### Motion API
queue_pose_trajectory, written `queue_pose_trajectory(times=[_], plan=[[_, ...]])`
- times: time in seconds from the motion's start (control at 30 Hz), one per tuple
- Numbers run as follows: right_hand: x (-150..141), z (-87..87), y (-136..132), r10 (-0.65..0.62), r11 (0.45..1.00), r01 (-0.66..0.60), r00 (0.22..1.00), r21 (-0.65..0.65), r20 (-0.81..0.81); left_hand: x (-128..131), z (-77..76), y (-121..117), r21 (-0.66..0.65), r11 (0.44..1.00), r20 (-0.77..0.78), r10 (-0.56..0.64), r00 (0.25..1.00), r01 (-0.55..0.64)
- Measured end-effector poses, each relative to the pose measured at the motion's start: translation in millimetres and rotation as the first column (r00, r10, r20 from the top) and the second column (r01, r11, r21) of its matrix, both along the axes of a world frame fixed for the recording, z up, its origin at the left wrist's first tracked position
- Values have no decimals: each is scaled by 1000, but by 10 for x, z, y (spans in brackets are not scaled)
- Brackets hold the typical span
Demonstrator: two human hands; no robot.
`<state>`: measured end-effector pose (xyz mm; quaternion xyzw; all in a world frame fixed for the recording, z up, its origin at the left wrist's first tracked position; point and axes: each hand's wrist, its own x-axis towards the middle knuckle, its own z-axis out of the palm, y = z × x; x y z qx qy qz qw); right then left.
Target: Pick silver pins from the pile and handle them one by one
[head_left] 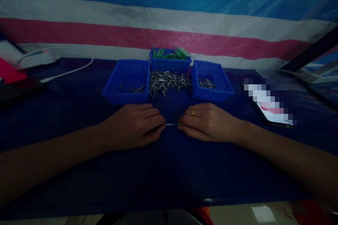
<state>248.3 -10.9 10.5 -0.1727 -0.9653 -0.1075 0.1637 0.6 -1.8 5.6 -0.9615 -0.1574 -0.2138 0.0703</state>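
My left hand (136,124) and my right hand (208,122) rest on the dark blue table cover, fingertips facing each other. Between them they pinch a thin metal pin (171,124), each hand closed on one end. My right hand wears a gold ring. Just beyond the hands lies a loose pile of metal pins (169,81). A blue bin (126,81) on the left holds a few pins, and a blue bin (212,81) on the right holds a few more. A third blue bin (170,64) behind the pile holds green pieces (174,53).
A white cable (68,72) curves across the far left, near a pink item (9,74) and a dark flat object (18,89). A phone (274,112), partly pixelated, lies at the right. A striped tarp (169,17) hangs behind the table.
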Motion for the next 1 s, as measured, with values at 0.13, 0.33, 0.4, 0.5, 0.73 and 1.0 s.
queue_pose_trajectory(times=[0.13, 0.33, 0.4, 0.5, 0.73, 1.0], plan=[[0, 6, -1, 5, 1000, -5, 1000, -5, -16, -5, -1, -2, -4, 1000, -4, -2, 1000, 2], [14, -4, 7, -8, 1000, 8, 1000, -14, 12, 9, 2, 0, -5, 1000, -7, -3, 1000, 3], [13, -8, 9, -9, 1000, 9, 1000, -18, 15, 10, 3, 2, -9, 1000, -12, 0, 1000, -1], [7, -4, 9, -6, 1000, 7, 1000, -26, 3, 10, 9, 5, -10, 1000, -16, 2, 1000, -2], [13, -4, 9, -12, 1000, 12, 1000, -26, 23, 9, 13, 5, -14, 1000, -29, 0, 1000, -1], [19, 5, 15, -5, 1000, 5, 1000, -19, 18, 5, 3, 8, 6, 1000, -6, -4, 1000, 4]])
